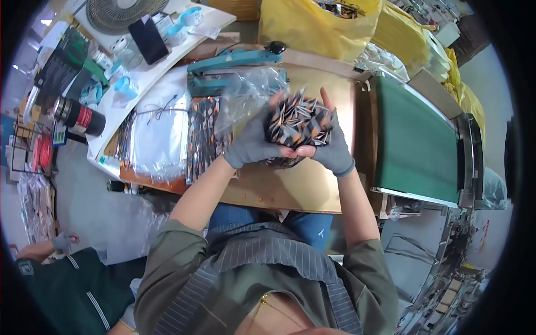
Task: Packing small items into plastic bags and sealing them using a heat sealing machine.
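Observation:
Both my hands wear grey gloves that leave the fingertips bare. Between them is a thick bundle of small patterned packets (pixel 298 120) in black, orange and white, held above the tan work board (pixel 268 187). My left hand (pixel 251 142) wraps the bundle's left side, and my right hand (pixel 336 148) cups its right side. The two thumbs meet at the near side. Just left of the bundle lies a crumpled clear plastic bag (pixel 245 95), partly over a teal bag sealer (pixel 209 84). Rows of similar patterned packets (pixel 202 125) lie beside a stack of clear plastic bags (pixel 162 137).
To the right is a green conveyor belt (pixel 416 139). Large yellow bags (pixel 312 33) stand at the back. A white side table (pixel 215 21) holds a phone (pixel 148 40), blue cups and a black flask (pixel 81 116). A co-worker's gloved hand (pixel 64 242) shows at lower left.

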